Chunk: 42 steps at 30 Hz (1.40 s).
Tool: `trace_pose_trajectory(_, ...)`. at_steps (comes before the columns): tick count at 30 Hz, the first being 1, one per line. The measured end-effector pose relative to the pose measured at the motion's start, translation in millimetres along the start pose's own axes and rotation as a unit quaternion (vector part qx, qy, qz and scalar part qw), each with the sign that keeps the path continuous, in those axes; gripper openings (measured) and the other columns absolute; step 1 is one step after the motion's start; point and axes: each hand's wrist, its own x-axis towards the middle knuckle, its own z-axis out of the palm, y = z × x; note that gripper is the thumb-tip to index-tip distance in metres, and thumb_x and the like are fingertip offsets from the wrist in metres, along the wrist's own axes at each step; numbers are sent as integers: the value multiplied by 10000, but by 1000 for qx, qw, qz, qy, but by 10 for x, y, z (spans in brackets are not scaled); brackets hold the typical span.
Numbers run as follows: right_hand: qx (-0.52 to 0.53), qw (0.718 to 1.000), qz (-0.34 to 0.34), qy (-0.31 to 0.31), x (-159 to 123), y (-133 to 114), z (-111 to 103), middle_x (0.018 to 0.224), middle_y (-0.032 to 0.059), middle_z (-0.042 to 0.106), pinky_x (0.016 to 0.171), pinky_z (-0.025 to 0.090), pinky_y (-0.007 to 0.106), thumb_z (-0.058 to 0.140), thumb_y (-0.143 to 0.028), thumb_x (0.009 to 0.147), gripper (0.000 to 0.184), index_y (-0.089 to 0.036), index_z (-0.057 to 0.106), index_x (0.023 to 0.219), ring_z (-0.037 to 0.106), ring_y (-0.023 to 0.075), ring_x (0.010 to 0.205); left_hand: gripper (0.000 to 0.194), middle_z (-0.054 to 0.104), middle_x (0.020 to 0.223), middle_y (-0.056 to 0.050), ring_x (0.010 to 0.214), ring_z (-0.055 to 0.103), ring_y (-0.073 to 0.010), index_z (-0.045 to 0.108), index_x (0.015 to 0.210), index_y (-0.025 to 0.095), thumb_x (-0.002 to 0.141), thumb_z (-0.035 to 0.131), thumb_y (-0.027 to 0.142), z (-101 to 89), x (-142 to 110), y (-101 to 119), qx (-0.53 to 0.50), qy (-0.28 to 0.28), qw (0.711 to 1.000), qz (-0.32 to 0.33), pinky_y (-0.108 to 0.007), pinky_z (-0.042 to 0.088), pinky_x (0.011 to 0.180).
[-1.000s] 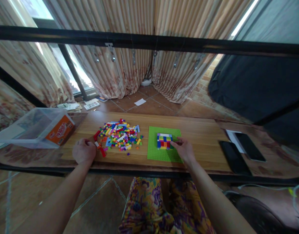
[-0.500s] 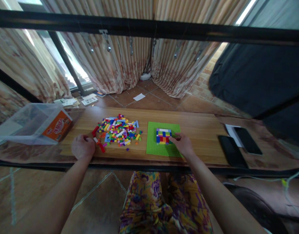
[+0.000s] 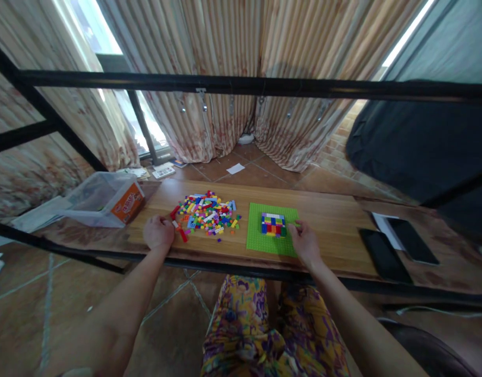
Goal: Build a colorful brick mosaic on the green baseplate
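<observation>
A green baseplate (image 3: 257,244) lies on the wooden board, carrying a low block of stacked toy bricks (image 3: 273,225) in white, blue, yellow, red and green. My right hand (image 3: 304,243) rests at the plate's right edge, beside the stack and slightly apart from it. Its thumb and fingers are parted, and no brick shows between them. Left of the plate is a loose pile of toy bricks (image 3: 209,213) in many colours. My left hand (image 3: 159,233) lies curled at the pile's left side, close to some red bricks (image 3: 183,234); whatever its fingers hold, if anything, is hidden.
A clear plastic box (image 3: 95,201) with an orange label stands at the left. Two dark phone-like slabs (image 3: 384,255) lie at the right, one over white paper (image 3: 385,230). A black metal bar (image 3: 241,84) crosses above the board (image 3: 327,209).
The camera view has swung, so everything sits further right and lower. My right hand has drawn back a little from the brick stack. My left hand stays curled by the pile.
</observation>
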Motion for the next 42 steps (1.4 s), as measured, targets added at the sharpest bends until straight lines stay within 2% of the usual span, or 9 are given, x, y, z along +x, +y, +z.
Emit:
trace_pose_trajectory(4,55,996,-71,14,-228,-219,62,933,132,716,736,491,357,461,-472,877,439,-138,649,1093,653,227,793,241,663,993,-133,954,605,-272,654,918,172,843,427,203,-7,-20,2,1,8,1000,8,-372,454,806)
trace_pose_trajectory(6,79,988,-132,-19,-391,-391,167,995,124,710,774,497,357,468,-445,893,372,-167,671,1033,650,217,829,239,664,983,-133,952,607,-270,654,925,169,842,431,195,1,-24,-9,7,13,1000,11,-366,452,806)
trace_pose_trajectory(9,93,969,-212,-89,-635,-669,384,961,97,692,804,496,349,469,-366,917,289,-183,681,990,641,207,855,239,666,974,-136,947,612,-264,656,923,163,842,433,185,18,-24,-32,15,19,1000,9,-361,450,803)
trace_pose_trajectory(16,70,918,-329,-211,-982,-1329,964,976,66,670,876,464,316,463,-231,944,218,-211,679,960,606,196,952,220,671,963,-137,910,622,-252,648,911,162,841,443,195,82,-19,-76,11,21,1000,7,-346,447,777)
trace_pose_trajectory(20,-3,897,-363,-252,-1096,-1729,1276,1007,77,666,910,436,326,493,-206,929,194,-195,672,1001,583,213,991,206,663,951,-132,915,618,-250,643,910,166,831,454,186,98,-29,-88,5,22,1000,2,-343,442,776)
trace_pose_trajectory(25,-97,892,-366,-246,-1152,-2056,1537,1066,106,654,917,416,383,502,-252,930,216,-184,649,1073,552,251,1010,208,664,935,-118,921,617,-244,638,905,172,854,437,178,69,-46,-84,2,21,1000,14,-339,430,775)
trace_pose_trajectory(29,-138,882,-374,-250,-1117,-2140,1656,1078,122,643,886,417,395,471,-213,935,227,-197,663,1054,532,262,1028,192,666,919,-107,906,619,-241,636,881,181,861,444,179,61,-41,-81,3,21,1000,13,-336,423,763)
trace_pose_trajectory(33,-157,873,-392,-245,-1043,-2064,1685,1074,116,639,871,411,384,407,-127,936,302,-200,678,1046,530,254,1024,192,666,923,-113,893,618,-241,637,876,176,865,446,183,75,-34,-88,5,20,1000,15,-337,420,750)
trace_pose_trajectory(42,-193,866,-402,-227,-808,-1687,1388,1037,103,648,857,391,367,431,-148,941,277,-201,691,1020,530,252,1021,189,662,921,-109,889,610,-249,641,874,183,867,454,206,98,-33,-110,7,21,1000,18,-348,421,760)
